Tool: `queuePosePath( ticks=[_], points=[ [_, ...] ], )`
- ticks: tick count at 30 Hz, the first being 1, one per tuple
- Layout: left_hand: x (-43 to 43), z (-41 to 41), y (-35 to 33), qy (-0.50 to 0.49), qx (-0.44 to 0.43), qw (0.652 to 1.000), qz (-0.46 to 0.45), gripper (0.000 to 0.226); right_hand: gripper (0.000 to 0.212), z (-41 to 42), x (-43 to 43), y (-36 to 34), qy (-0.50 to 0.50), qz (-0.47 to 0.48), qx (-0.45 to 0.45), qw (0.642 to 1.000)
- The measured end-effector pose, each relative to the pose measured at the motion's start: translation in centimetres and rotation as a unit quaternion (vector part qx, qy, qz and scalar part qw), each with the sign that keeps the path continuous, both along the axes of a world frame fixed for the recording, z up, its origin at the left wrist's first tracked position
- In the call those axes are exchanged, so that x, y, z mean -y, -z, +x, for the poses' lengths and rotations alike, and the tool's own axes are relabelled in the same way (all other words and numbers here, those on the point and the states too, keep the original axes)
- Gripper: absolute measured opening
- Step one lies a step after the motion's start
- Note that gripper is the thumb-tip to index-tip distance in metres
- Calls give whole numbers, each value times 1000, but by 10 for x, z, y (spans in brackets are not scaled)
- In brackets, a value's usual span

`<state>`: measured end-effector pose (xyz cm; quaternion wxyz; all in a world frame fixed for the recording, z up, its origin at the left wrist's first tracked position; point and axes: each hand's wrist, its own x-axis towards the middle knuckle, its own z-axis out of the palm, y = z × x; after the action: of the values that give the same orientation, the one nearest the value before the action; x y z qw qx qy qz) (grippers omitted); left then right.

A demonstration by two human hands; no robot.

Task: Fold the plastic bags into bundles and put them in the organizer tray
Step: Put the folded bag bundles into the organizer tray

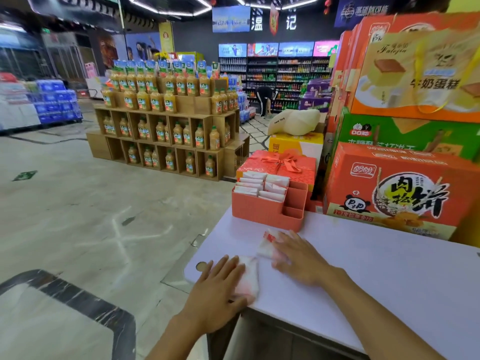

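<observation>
A white plastic bag with red print lies flattened in a strip on the white table, near its front left corner. My left hand presses flat on the strip's near end with straight fingers. My right hand lies flat on the far end, fingers spread. Just beyond stands the salmon-coloured organizer tray. Its large compartments hold several folded white bag bundles. Its two smaller compartments on the right look bare.
Stacked orange and green snack cartons wall in the table's back and right. A red gift box with a ribbon sits behind the tray. A juice bottle display stands on the shop floor to the left.
</observation>
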<state>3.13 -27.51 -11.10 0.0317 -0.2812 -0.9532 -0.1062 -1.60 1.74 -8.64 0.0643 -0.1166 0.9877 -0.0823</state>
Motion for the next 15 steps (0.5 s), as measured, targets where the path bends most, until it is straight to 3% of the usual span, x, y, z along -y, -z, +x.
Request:
queuePosePath(
  ticks=[5, 15],
  points=[
    [-3, -6, -13, 3, 0, 1000, -3, 75, 69, 30, -8, -7, 14, -24, -41, 999],
    [-8, -12, -28, 11, -28, 999, -28, 55, 74, 42, 10, -12, 23, 99, -89, 991]
  ],
)
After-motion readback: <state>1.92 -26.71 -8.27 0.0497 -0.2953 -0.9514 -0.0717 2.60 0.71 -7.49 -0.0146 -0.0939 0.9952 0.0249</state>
